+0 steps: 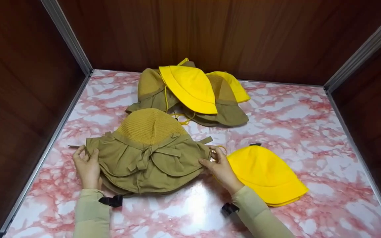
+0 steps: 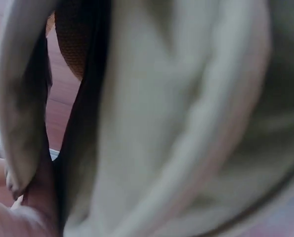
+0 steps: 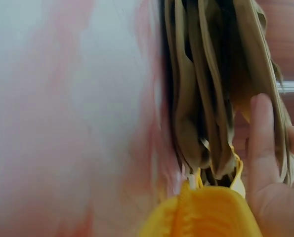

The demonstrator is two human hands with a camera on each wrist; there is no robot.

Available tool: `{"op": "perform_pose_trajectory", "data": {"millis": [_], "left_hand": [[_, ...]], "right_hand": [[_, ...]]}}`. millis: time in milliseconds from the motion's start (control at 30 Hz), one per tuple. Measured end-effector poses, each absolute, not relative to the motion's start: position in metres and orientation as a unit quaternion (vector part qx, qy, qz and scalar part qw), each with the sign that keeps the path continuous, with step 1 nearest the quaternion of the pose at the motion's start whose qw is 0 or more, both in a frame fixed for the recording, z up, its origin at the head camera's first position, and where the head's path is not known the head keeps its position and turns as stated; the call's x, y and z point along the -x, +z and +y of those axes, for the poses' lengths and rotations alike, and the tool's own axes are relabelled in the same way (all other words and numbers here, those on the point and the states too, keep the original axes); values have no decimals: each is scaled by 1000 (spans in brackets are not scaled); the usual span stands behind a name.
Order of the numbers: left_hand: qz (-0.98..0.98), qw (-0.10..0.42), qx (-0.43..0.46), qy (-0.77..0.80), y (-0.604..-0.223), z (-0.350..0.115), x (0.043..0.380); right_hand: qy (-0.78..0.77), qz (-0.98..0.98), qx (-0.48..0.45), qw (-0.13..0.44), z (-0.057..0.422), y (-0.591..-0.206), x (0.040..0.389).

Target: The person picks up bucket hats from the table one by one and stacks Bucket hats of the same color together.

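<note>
An olive sun hat (image 1: pixel 141 158) with a woven tan crown and a bow at its front lies in the middle of the table. My left hand (image 1: pixel 88 165) pinches its brim at the left side, thumb in front. At the right side my right hand (image 1: pixel 223 168) pinches the brim between thumb and fingers. The right wrist view shows several layered brim edges (image 3: pixel 191 98), with the fingers on the outermost one. Close beside my right hand lies a yellow bucket hat (image 1: pixel 265 175). Folds of the olive brim (image 2: pixel 161 123) fill most of the left wrist view.
At the back is a pile of hats, with a yellow hat (image 1: pixel 190 87) on top of olive ones (image 1: pixel 230 114) and another yellow hat (image 1: pixel 235 86) behind. A thin yellow cord trails from it. Dark wooden panels (image 1: pixel 193 33) wall the marbled table (image 1: pixel 326 148) on three sides.
</note>
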State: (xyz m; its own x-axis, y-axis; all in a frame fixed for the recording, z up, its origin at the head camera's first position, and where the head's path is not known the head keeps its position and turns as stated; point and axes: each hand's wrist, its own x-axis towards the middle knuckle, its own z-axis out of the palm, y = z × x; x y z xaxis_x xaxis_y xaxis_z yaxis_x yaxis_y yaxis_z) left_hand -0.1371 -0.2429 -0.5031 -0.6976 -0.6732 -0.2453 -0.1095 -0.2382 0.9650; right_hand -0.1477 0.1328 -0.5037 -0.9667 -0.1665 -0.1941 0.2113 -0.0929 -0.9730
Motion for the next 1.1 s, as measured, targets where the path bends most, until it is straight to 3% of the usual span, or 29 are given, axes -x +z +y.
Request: {"op": "perform_pose_trajectory", "data": {"millis": [267,500,667,900,1100], "left_hand": [[-727,240,-309,-564,-474,-233,130],[-896,155,-177,-377,-439,-200,123],[-953,129,-55,-269,-425,-167,118],[-975,80,68,-195,-441,-128,122],[-985,4,56,-165,-467,-132,134]], "right_hand": [[-663,746,22,61,139,-481,150],[-568,809,150,4,131,-456,149],[-497,835,234,-10,117,-442,146],[-384,867,316,12,95,-441,146],[-280,892,351,40,87,-453,147]]}}
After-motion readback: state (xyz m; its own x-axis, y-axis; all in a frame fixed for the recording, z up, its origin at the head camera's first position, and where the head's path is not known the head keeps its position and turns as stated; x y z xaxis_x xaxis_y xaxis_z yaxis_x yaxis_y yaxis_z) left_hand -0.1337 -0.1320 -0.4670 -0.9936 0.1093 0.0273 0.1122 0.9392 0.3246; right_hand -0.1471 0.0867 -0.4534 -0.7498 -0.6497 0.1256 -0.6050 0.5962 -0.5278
